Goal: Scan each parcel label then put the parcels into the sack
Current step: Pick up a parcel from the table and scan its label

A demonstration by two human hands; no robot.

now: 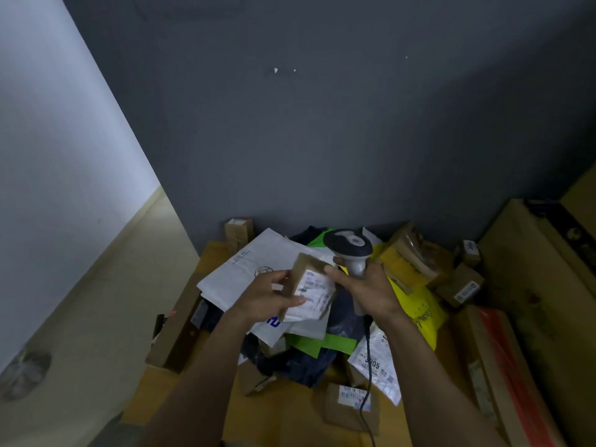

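Note:
A small brown cardboard parcel (311,290) with a white printed label facing up is held in mid-air over the pile. My left hand (269,296) grips its left side, thumb laid across the label's lower edge. My right hand (366,290) grips the grey handle of a barcode scanner (350,245), whose dark head rises just beyond the parcel; a right fingertip touches the parcel's top right corner. The scanner's black cable (367,375) hangs down. No sack is clearly seen.
Below lies a heap of parcels: a white mailer (245,269), a yellow bag (416,304), a green bag (325,343), dark bags, a white labelled pouch (377,366) and small brown boxes (351,404). Large cartons (529,285) stand on the right. A grey wall rises behind.

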